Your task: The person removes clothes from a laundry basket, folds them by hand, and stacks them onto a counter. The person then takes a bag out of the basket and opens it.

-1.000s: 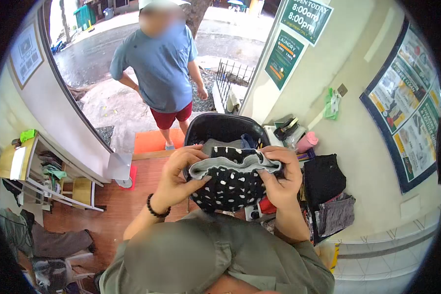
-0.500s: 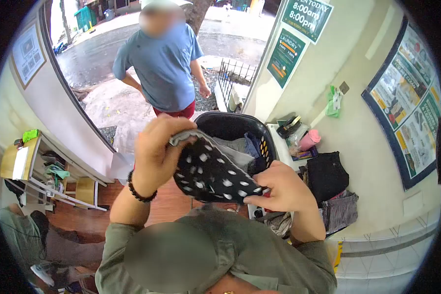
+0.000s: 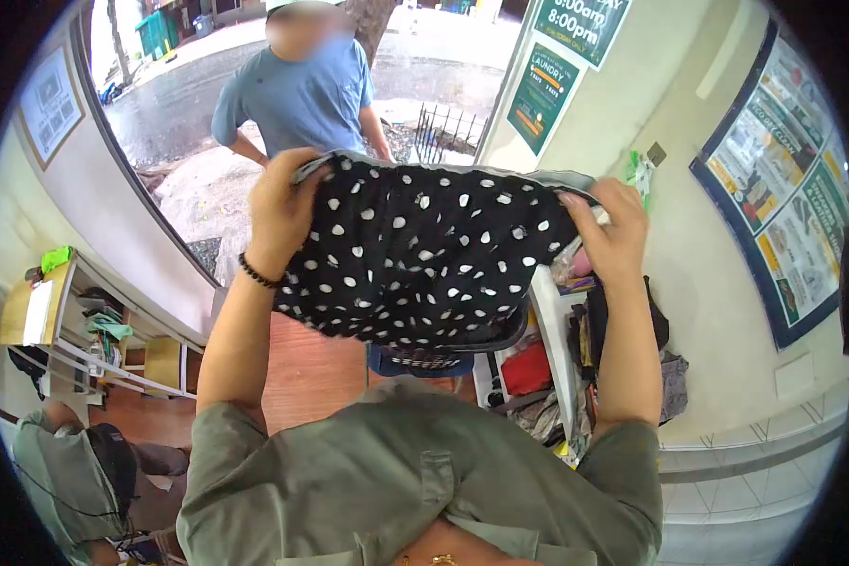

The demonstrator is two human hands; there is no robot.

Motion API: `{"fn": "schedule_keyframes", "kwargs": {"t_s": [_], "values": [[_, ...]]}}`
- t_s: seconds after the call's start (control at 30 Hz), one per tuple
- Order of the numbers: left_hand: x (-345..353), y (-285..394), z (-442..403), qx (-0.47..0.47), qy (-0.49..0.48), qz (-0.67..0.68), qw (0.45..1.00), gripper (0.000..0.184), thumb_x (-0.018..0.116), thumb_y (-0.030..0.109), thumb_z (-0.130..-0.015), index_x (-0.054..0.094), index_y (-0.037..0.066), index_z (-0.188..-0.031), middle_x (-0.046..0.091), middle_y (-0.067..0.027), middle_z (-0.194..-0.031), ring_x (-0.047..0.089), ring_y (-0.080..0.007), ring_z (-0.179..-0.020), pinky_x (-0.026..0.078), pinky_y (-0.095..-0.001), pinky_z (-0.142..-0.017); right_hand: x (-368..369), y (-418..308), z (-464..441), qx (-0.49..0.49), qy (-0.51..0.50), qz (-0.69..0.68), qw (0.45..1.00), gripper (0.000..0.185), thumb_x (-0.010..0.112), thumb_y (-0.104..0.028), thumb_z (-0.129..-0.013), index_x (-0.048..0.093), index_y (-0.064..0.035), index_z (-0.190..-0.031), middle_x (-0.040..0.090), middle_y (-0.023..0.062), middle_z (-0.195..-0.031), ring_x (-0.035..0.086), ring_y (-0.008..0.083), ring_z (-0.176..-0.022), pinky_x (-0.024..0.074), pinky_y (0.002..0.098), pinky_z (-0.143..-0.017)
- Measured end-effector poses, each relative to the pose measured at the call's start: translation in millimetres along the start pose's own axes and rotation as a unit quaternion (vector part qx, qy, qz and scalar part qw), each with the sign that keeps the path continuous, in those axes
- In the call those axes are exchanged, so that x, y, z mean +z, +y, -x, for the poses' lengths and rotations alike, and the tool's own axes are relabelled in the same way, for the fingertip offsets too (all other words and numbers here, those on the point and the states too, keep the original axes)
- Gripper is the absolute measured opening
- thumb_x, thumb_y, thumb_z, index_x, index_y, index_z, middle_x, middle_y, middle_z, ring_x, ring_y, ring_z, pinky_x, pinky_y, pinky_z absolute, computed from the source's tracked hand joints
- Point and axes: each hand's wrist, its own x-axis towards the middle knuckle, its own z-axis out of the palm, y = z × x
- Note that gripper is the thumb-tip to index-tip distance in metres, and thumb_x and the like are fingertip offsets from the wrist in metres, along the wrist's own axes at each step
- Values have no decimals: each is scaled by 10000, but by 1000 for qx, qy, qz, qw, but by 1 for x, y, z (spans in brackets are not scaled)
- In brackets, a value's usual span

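Observation:
A black garment with white dots point(image 3: 424, 245) is stretched wide in front of my chest, its light grey edge along the top. At its upper left corner, my left hand point(image 3: 286, 203) is closed on the cloth, with a dark bead bracelet on the wrist. My right hand point(image 3: 616, 231) pinches the upper right corner, thumb toward me. Whether the piece is shorts or a skirt cannot be made out. Behind and below it, a black laundry basket point(image 3: 514, 338) is mostly hidden by the cloth.
A person in a blue shirt point(image 3: 307, 99) stands outside the doorway. Another person point(image 3: 66, 472) is at the lower left, near a shelf unit point(image 3: 61, 311). Right of the basket, a white-edged stand point(image 3: 555, 349) holds a red cloth point(image 3: 526, 368) and dark folded clothes point(image 3: 653, 316).
My hands have moved apart and upward, spreading the dotted garment from a bunched shape to its full width. It now covers most of the basket. My right hand has shifted right.

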Motion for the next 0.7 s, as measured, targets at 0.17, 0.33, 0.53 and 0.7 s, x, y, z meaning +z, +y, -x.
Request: {"fn": "schedule_keyframes", "kwargs": {"t_s": [0.17, 0.33, 0.53, 0.7], "values": [[21, -8, -12, -219, -66, 147, 962, 176, 673, 166, -914, 651, 15, -1001, 681, -49, -825, 599, -108, -752, 479, -263, -713, 3, 6, -4, 258, -39, -130, 957, 255, 762, -253, -833, 652, -23, -828, 576, 32, -598, 525, 127, -586, 397, 291, -577], [23, 34, -19, -187, 91, 173, 963, 142, 617, 135, -953, 631, 14, -1025, 651, -46, -860, 588, -111, -816, 474, -266, -744, 25, -8, 10, 236, 240, -295, 894, 426, 715, -68, -870, 543, -13, -1256, 610, 27, -869, 529, 88, -765, 412, 232, -686], [-11, 75, 0, 156, 343, 198, 905, 238, 636, 209, -898, 525, 65, -1052, 613, -128, -957, 602, -267, -885, 484, -435, -828, -20, -37, 63, -34, 291, -345, 891, 367, 573, -175, -939, 512, 2, -1254, 587, 164, -1127, 590, 238, -952, 490, 369, -913], [4, 103, -5, 204, 6, 278, 939, 497, 756, 173, -789, 452, 87, -1173, 557, -134, -1069, 564, -314, -956, 433, -451, -898, -18, -48, 40, -117, 94, -390, 908, 477, 705, -110, -787, 552, -27, -1231, 623, 164, -1057, 594, 292, -913, 478, 408, -891]]}}
